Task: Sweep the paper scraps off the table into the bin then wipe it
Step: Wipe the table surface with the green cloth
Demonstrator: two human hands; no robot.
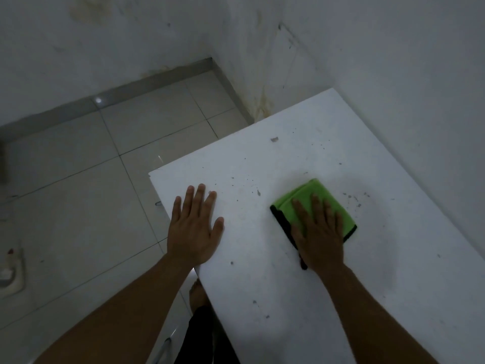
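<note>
Green microfibre cloth (319,206), folded, black-edged: mid white table (262,258), nearer right edge | right hand (319,232) flat, fingers spread, pressing, not pinching | left hand (194,229) flat, empty, left edge | likely soft, light, slides easily; press from above.

a single head-worn wide-angle camera is looking steeply down and forward from close above the white tabletop (301,271), taking in both forearms, the tiled floor (86,179) at left and the wall corner (228,48) beyond.
</note>
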